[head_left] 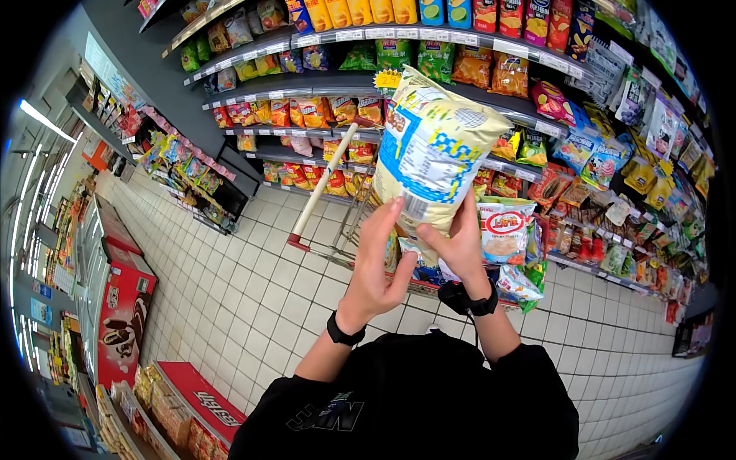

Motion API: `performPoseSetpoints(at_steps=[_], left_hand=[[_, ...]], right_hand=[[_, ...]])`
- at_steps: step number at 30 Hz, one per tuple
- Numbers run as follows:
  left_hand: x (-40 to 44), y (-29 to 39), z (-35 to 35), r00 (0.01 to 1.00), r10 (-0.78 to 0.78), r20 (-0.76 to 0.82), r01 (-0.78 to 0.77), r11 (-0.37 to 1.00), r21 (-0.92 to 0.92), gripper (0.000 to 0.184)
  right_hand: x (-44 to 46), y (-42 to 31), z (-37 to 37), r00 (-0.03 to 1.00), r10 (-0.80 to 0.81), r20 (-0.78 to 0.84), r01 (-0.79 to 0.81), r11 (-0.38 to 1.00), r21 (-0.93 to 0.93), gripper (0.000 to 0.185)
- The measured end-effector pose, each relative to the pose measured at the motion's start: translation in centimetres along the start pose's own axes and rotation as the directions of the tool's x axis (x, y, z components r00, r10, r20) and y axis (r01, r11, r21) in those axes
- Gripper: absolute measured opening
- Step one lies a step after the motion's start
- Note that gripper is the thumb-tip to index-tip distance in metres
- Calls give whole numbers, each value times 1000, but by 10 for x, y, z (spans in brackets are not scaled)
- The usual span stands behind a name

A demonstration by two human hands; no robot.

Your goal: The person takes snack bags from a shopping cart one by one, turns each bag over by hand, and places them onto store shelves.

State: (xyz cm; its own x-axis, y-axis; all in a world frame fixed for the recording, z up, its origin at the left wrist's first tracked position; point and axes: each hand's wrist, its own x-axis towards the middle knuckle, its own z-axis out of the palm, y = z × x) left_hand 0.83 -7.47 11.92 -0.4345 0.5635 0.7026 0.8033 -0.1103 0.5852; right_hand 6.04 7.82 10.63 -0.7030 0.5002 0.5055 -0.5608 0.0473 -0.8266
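A large cream, blue and yellow snack bag is held up in front of me, tilted, with its printed back and barcode facing me. My right hand grips its lower right part, thumb across the front. My left hand is at the lower left of the bag, its fingers stretched and its thumb apart; the index fingertip is close to the barcode, and I cannot tell whether it presses on the bag. Below and behind the hands is a shopping cart with a cream handle. In it lies a white and red snack bag among several other packets.
Curved snack shelves rise ahead, and packed racks run along the right. A red freezer stands to the left, with a red-topped display bin nearer me. Pale floor tiles lie between. A yellow price tag sticks out behind the bag.
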Motion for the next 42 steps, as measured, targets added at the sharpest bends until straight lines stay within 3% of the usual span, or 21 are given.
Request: performPoseSetpoints(at_steps=[1,3,5,7,9,10,13,15,16,17,19,24,27,29,33,39,41,42], left_hand=[[-3,0,0,1000,-5,-7,5,1000,7,65],[-10,-2,0,997,13,-78,-25,988,-152,62],[-11,-11,-9,994,5,-113,-23,988,-156,60],[-11,-17,-21,984,5,-176,5,999,53,61],[-12,-23,-32,970,-90,-225,105,993,54,63],[-13,-25,-38,966,-170,-194,177,984,21,64],[-20,-23,-44,942,-286,-178,293,956,14,74],[-21,-16,-46,924,-379,-43,348,884,-311,70],[-24,-18,-41,950,-302,-79,283,940,-192,68],[-27,-13,-42,946,-314,-86,294,937,-189,68],[-34,-2,-43,858,-508,-73,476,841,-257,66],[-52,-4,-39,829,-517,-212,467,850,-244,63],[-63,0,-45,705,-648,-288,567,759,-319,61],[-77,-6,-47,715,-605,-349,522,795,-308,61],[-99,8,-76,609,-713,-347,612,701,-367,62],[-141,13,-107,570,-729,-380,579,684,-444,64],[-166,15,-131,557,-724,-407,576,690,-438,64],[-176,15,-140,557,-717,-419,576,697,-427,64]], right_hand=[[1,-3,-1,995,100,21,-101,994,41,88],[1,-1,-5,994,113,11,-113,994,-7,82],[3,2,-9,990,140,20,-140,990,-4,82],[2,7,-10,991,132,14,-133,991,29,78],[3,10,-21,964,224,144,-236,969,74,75],[2,8,-27,917,323,233,-361,921,144,74],[-6,11,-25,850,413,326,-485,856,179,77],[-9,19,-24,838,409,361,-495,848,189,79],[-9,18,-21,825,407,393,-500,849,171,79],[-11,19,-17,809,407,423,-507,849,152,79],[-15,22,-13,787,427,446,-542,824,168,81],[-12,30,-4,783,353,512,-505,841,194,97],[-11,35,7,740,329,587,-525,828,198,99],[-14,36,17,677,372,635,-534,842,76,96],[-27,44,49,622,457,636,-619,784,42,90],[-38,54,86,567,454,688,-674,736,70,72],[-45,43,115,492,521,698,-758,650,49,64],[-53,44,128,504,486,714,-715,699,28,58]])
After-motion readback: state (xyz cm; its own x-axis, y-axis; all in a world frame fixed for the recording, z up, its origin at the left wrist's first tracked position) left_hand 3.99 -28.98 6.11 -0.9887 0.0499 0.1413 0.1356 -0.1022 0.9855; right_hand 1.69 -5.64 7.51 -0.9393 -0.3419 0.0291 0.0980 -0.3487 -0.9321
